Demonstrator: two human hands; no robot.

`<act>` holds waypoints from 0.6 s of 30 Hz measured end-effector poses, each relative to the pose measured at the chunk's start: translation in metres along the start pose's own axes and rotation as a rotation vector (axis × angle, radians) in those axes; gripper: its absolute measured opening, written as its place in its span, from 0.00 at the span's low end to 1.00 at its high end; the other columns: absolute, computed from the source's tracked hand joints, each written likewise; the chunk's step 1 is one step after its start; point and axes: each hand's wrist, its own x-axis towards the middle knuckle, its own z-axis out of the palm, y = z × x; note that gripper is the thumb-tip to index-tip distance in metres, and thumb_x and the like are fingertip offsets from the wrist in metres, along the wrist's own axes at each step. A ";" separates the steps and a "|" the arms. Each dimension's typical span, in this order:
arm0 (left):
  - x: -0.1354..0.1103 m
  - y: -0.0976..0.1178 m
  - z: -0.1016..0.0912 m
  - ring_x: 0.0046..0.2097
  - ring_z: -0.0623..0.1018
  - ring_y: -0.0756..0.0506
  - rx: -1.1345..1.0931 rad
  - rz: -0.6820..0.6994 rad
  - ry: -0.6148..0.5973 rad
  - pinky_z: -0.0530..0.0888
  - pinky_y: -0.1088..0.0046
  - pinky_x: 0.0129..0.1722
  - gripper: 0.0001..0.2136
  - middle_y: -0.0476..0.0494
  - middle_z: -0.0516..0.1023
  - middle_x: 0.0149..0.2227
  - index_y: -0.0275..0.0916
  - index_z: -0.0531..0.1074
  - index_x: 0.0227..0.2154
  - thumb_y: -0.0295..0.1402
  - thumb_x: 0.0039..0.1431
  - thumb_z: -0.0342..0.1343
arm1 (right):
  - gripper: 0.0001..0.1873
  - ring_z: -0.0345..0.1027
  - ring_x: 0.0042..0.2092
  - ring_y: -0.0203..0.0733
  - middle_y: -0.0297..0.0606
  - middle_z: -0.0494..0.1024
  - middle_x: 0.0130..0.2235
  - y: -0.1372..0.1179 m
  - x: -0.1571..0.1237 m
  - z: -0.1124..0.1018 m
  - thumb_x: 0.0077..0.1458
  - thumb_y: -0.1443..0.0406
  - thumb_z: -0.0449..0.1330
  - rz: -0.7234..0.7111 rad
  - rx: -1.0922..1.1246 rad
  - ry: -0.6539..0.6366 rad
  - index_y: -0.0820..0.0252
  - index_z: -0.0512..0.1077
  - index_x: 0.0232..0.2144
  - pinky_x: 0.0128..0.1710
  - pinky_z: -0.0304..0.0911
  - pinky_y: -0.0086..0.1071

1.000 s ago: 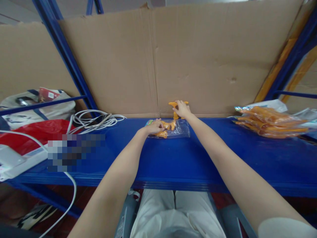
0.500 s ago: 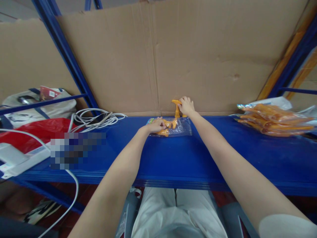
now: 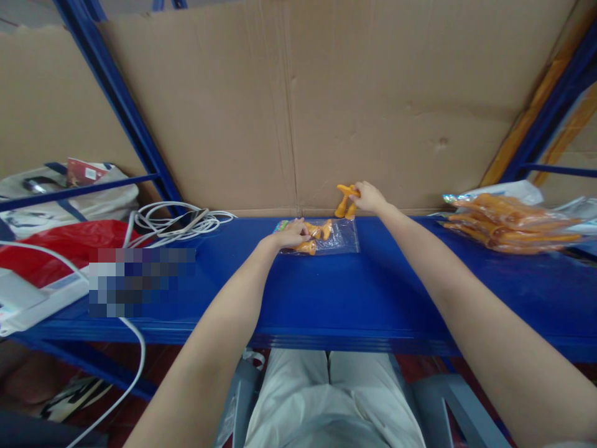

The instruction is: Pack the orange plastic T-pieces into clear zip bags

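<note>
My left hand (image 3: 291, 234) lies over the left end of a clear plastic bag (image 3: 346, 239) on the blue shelf. Its fingers are curled down onto the bag. Inside show orange plastic pieces (image 3: 306, 247), partly covered by the hand. Behind the bag, near the cardboard, my right hand (image 3: 370, 198) is closed on an orange plastic toy (image 3: 346, 189) with a hammer-like crosspiece on top. Two orange stems (image 3: 342, 206) with wider lower ends show under the crosspiece. Whether both stems belong to the held toy, I cannot tell.
Clear bags of orange pieces (image 3: 508, 225) are piled at the right. Coiled white cable (image 3: 186, 221), a red bag (image 3: 60, 246), a white power strip (image 3: 41, 305) and a canvas bag (image 3: 93, 202) sit left. Cardboard (image 3: 364, 112) stands behind the blue shelf (image 3: 326, 298).
My right hand has shifted slightly right, and the crosspiece of the orange toy has moved right with it. The stems now look tilted. My left hand stays on the bag.
</note>
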 end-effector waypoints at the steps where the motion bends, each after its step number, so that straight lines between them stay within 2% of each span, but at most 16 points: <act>1: 0.001 -0.001 0.001 0.71 0.52 0.42 -0.001 0.003 0.005 0.51 0.61 0.68 0.08 0.44 0.72 0.59 0.42 0.70 0.32 0.39 0.59 0.49 | 0.14 0.70 0.49 0.49 0.50 0.76 0.49 0.008 -0.005 -0.003 0.60 0.64 0.55 0.000 -0.003 0.010 0.63 0.72 0.46 0.49 0.64 0.38; 7: 0.006 -0.002 0.005 0.71 0.53 0.42 -0.035 0.015 0.026 0.50 0.61 0.68 0.08 0.43 0.73 0.58 0.42 0.70 0.31 0.38 0.59 0.50 | 0.10 0.73 0.45 0.50 0.48 0.78 0.44 0.058 -0.053 -0.019 0.56 0.64 0.59 0.050 -0.047 0.032 0.62 0.74 0.40 0.44 0.66 0.37; 11: 0.012 0.000 0.011 0.71 0.53 0.41 -0.055 -0.004 0.079 0.52 0.58 0.67 0.06 0.41 0.70 0.61 0.41 0.69 0.32 0.37 0.58 0.52 | 0.09 0.75 0.40 0.47 0.44 0.81 0.38 0.087 -0.093 -0.017 0.54 0.64 0.60 0.111 -0.055 -0.066 0.60 0.76 0.37 0.40 0.68 0.34; 14: 0.015 0.003 0.016 0.70 0.55 0.40 -0.066 -0.006 0.120 0.55 0.59 0.67 0.04 0.40 0.69 0.61 0.41 0.68 0.32 0.35 0.57 0.52 | 0.13 0.76 0.42 0.47 0.43 0.82 0.41 0.095 -0.108 -0.018 0.53 0.66 0.60 0.153 -0.067 -0.152 0.61 0.77 0.42 0.41 0.68 0.32; 18: 0.011 0.009 0.019 0.70 0.56 0.41 -0.093 0.025 0.198 0.57 0.62 0.66 0.03 0.39 0.72 0.58 0.41 0.68 0.32 0.32 0.57 0.51 | 0.16 0.77 0.46 0.49 0.47 0.82 0.45 0.085 -0.109 -0.030 0.53 0.66 0.61 0.208 -0.183 -0.281 0.64 0.77 0.45 0.42 0.68 0.31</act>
